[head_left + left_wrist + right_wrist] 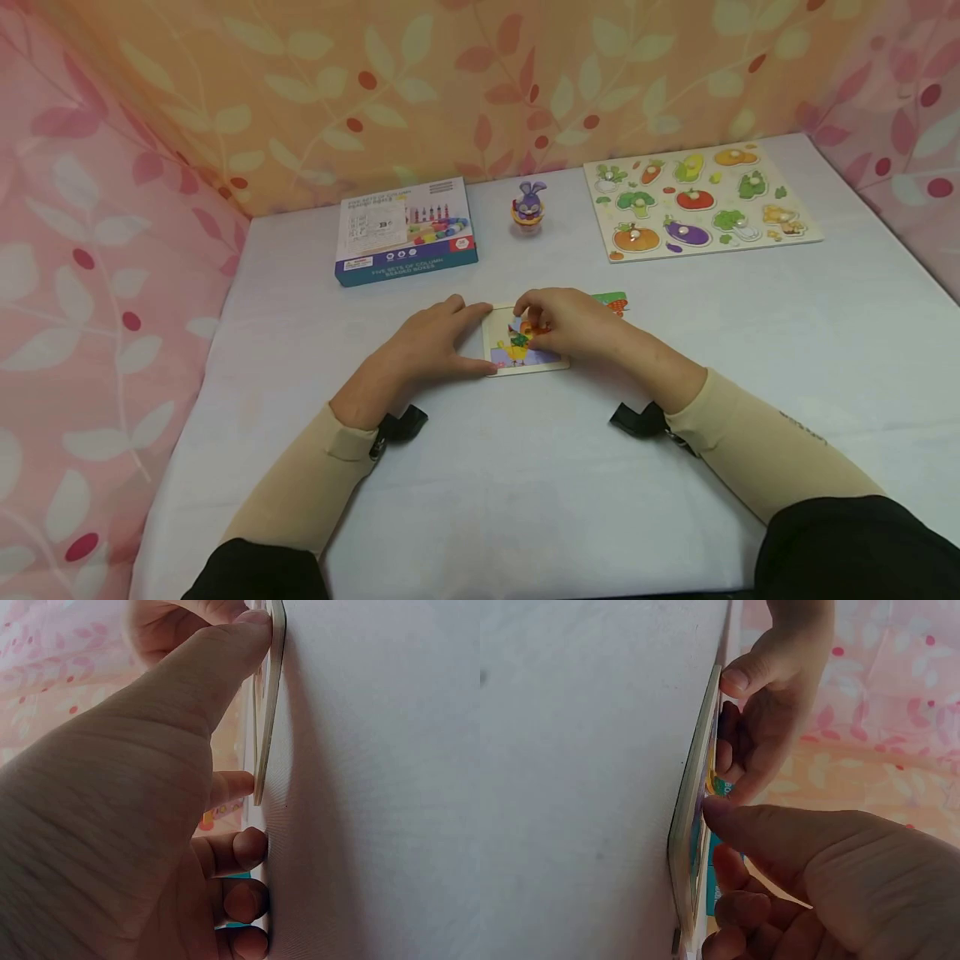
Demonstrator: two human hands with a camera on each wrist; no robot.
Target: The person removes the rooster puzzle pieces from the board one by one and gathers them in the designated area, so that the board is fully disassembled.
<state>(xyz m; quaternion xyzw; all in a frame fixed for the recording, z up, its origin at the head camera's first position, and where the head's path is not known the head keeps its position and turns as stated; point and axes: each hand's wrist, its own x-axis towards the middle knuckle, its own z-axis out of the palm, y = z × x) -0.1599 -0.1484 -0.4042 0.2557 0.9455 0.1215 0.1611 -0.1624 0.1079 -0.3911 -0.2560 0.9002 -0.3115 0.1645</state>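
A small wooden jigsaw puzzle point(517, 358) with a cartoon bird picture lies on the white table, its pale frame showing. My left hand point(431, 342) rests at its left side, thumb on the near corner and index finger on the far one, both fairly straight. In the left wrist view the thumb point(244, 637) presses the board's edge while the other fingertips touch the cloth. Over the picture, my right hand point(573, 325) has curled fingers, pinching a puzzle piece point(538, 330) that they partly cover. Its thumb point(724, 812) touches the picture surface in the right wrist view.
Behind the right hand, a flat green-and-red piece point(617, 302) peeks out, partly hidden. Farther back stand a beaded-boxes game box point(408, 233), a purple rabbit figure point(528, 208) and a vegetable peg board point(693, 225). Patterned curtains point(420, 100) close off the back and sides.
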